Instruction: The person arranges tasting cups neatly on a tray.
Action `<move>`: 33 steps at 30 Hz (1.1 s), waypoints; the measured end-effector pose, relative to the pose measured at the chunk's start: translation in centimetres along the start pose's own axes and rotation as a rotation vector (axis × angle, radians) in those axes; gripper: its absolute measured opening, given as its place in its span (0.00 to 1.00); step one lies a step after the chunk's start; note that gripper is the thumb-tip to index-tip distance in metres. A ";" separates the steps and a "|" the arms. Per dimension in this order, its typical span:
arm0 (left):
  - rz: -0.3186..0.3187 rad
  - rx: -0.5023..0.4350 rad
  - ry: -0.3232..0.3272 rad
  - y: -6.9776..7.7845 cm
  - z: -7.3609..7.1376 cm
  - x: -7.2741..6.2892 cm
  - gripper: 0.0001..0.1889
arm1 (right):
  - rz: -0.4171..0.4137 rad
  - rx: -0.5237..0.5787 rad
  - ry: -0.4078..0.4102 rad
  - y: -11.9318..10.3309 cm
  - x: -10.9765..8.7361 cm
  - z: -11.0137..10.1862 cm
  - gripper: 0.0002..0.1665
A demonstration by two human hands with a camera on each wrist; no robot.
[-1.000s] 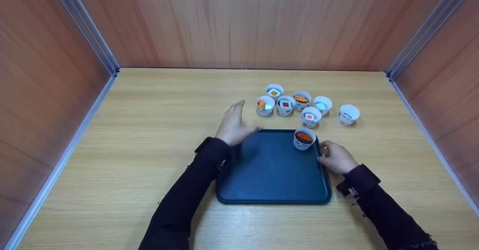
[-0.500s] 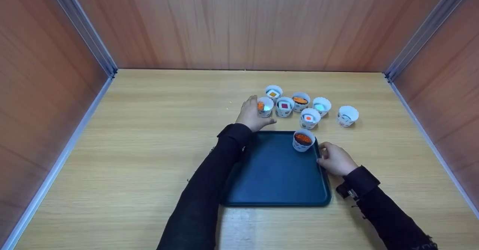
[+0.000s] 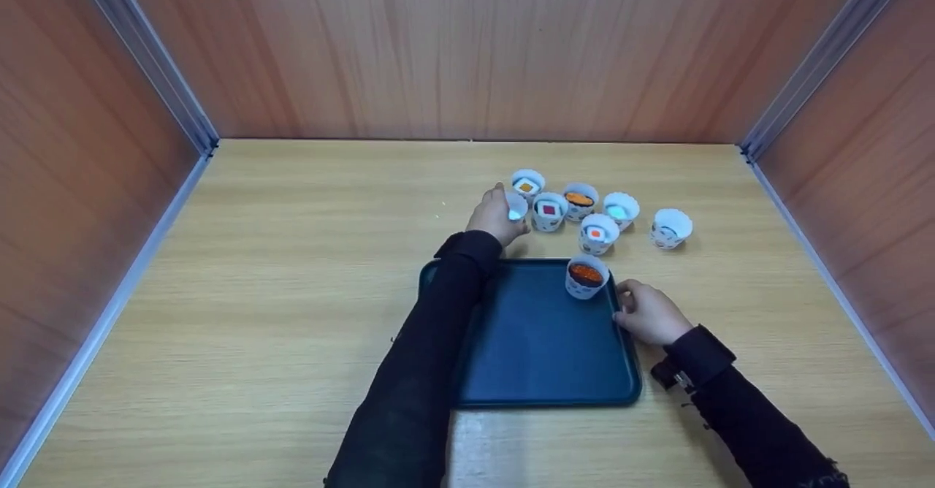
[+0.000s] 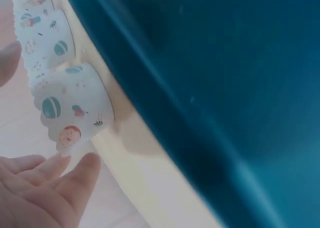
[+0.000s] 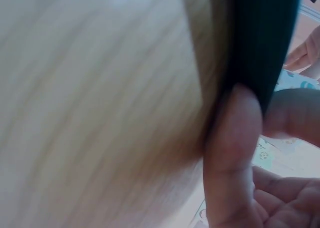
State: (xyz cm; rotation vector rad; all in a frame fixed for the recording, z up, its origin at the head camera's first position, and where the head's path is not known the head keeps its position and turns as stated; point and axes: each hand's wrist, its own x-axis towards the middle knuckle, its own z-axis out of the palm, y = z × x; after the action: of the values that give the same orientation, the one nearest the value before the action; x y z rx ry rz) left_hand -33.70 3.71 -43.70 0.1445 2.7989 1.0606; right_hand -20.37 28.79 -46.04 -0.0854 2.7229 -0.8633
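At the far side of a dark teal tray (image 3: 548, 360), my left hand (image 3: 494, 218) reaches around a white printed paper cup (image 3: 517, 207). In the left wrist view its fingertips (image 4: 90, 163) come right up to the rim of that cup (image 4: 75, 107), while the thumb stands apart on the other side. The hand hides much of the cup in the head view. My right hand (image 3: 652, 314) pinches the tray's right edge, thumb and finger on either side of the rim in the right wrist view. One cup with an orange-red topped dark filling (image 3: 586, 276) stands in the tray's far right corner.
Several more paper cups stand grouped behind the tray, among them one with a dark red square (image 3: 549, 211) and one with an orange topping (image 3: 581, 201). A separate cup (image 3: 670, 228) stands to their right. Wood-grain panels (image 3: 467, 50) enclose the table.
My left hand has moved right from beside the tray's far left corner to the leftmost cup, its fingers drawing in around it. The right hand stays at the tray's edge.
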 end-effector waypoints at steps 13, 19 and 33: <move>0.031 0.066 0.012 -0.5 1.4 0.6 0.30 | -0.018 -0.003 0.007 0.3 0.1 0.1 0.29; 0.042 0.019 -0.005 -0.6 1.2 0.3 0.26 | -0.024 0.001 0.008 0.3 0.1 0.1 0.29; 0.127 0.010 -0.065 -1.1 -0.6 -0.6 0.29 | -0.001 0.006 0.006 0.0 0.0 0.1 0.30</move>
State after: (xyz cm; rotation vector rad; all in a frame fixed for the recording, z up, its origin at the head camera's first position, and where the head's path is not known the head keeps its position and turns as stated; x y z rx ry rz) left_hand -33.20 2.40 -43.93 0.3561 2.7684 1.0485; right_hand -20.33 28.76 -46.11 -0.0831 2.7264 -0.8728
